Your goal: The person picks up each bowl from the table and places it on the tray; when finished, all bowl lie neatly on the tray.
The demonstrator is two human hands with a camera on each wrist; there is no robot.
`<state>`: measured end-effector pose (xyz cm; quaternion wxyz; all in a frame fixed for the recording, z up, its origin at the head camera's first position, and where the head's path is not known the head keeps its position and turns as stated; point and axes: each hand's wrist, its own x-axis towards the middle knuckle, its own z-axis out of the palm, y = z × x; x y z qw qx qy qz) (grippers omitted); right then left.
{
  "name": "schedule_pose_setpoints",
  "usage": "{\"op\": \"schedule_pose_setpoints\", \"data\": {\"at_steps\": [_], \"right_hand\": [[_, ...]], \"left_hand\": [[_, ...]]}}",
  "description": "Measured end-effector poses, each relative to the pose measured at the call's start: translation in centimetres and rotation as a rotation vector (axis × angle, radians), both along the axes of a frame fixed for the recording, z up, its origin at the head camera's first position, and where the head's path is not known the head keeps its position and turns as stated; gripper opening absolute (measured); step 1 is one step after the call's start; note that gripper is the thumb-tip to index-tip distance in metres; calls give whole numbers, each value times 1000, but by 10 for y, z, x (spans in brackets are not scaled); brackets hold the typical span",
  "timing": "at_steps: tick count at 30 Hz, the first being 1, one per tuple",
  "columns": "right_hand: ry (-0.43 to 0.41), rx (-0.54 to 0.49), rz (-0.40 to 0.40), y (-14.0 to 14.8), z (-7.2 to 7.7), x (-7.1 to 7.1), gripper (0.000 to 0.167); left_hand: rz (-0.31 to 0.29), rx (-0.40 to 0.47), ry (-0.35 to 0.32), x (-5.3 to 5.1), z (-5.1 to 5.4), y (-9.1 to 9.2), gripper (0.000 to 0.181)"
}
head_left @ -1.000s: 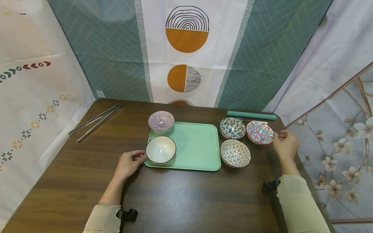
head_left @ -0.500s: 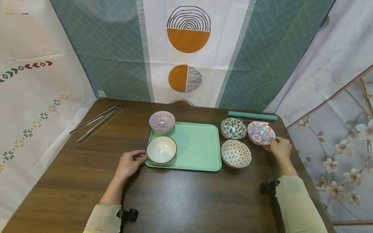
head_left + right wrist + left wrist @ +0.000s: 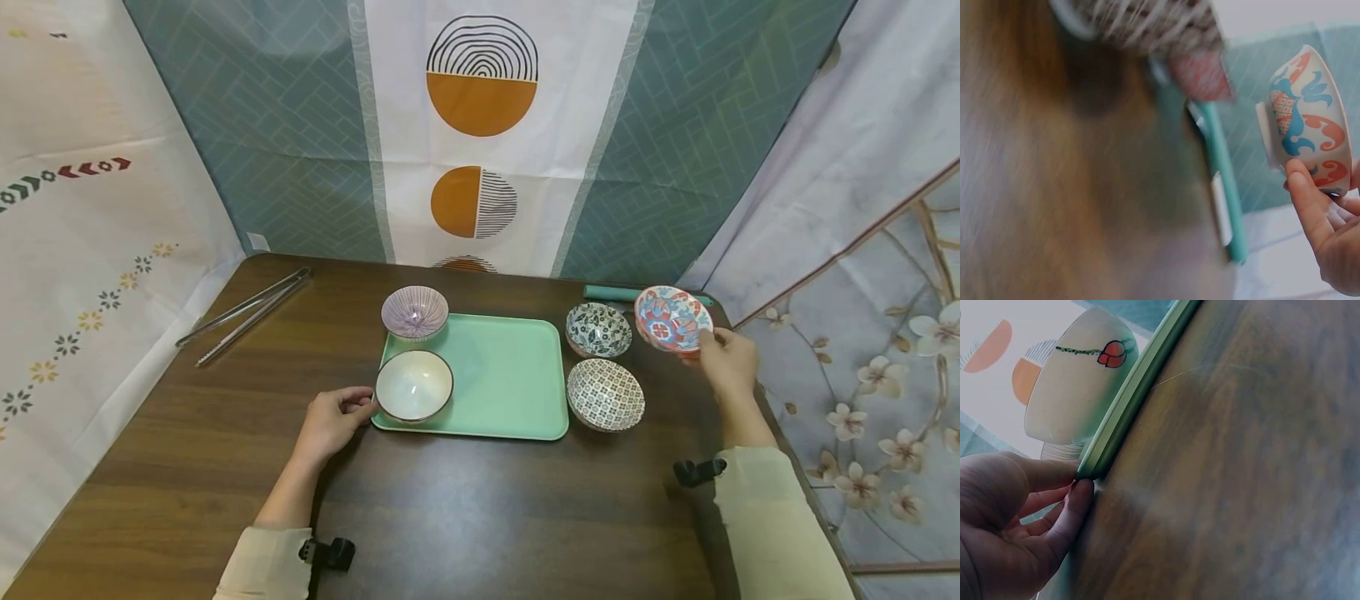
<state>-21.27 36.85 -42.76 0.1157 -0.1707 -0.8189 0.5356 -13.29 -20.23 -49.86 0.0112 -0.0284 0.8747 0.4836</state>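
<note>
My right hand (image 3: 727, 362) pinches the near right side of a red-and-blue patterned bowl (image 3: 672, 318), held up off the table. In the right wrist view the bowl (image 3: 1310, 122) is seen from its side, a finger near its foot. My left hand (image 3: 335, 421) is at the near left corner of a mint-green tray (image 3: 510, 375). The left wrist view shows thumb and finger pinching the tray's corner (image 3: 1107, 434). On the tray's left side stand a white bowl (image 3: 414, 386) with a dark rim and, behind it, a purple-striped bowl (image 3: 416, 312).
Right of the tray stand a dark floral bowl (image 3: 598, 330) and a small-patterned bowl (image 3: 605, 395). A long green object (image 3: 611, 293) lies along the back edge, partly behind the lifted bowl. Metal tongs (image 3: 247, 315) lie at the back left of the wooden table (image 3: 480, 517).
My right hand has moved in from beside the red-and-blue bowl, gripped its rim side and raised it off the table. The left hand stays at the tray's corner.
</note>
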Motion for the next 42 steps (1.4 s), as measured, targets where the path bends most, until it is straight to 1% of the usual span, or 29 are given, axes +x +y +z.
{"op": "schedule_pose_setpoints", "data": {"at_steps": [3, 7, 9, 11, 15, 20, 27, 33, 38, 42], "right_hand": [[20, 48, 57, -14, 13, 0, 48], [75, 120, 121, -38, 27, -2, 44], [100, 146, 144, -51, 31, -4, 41], [120, 150, 165, -65, 32, -6, 39], [130, 152, 228, -93, 31, -9, 36], [102, 167, 307, -126, 28, -10, 34], [40, 132, 378, -164, 19, -10, 36], [-9, 185, 418, -190, 5, -10, 33], [-54, 208, 451, -210, -9, -10, 33], [-95, 251, 471, -223, -18, -10, 32]], "left_hand": [[0, -1, 1, 0, 0, -1, 28], [2, 0, 0, 1, -1, -1, 28], [4, 3, -2, 2, -2, -2, 28], [7, 7, -5, 2, -2, -2, 29], [9, 13, -8, 2, -2, -3, 29], [9, 7, -5, 3, -2, -2, 29], [3, -4, -3, 3, 0, 0, 28], [2, -4, -6, 1, 2, 1, 28], [1, 2, -4, 1, 1, 1, 28], [-3, 6, 2, 1, 0, 0, 28]]}}
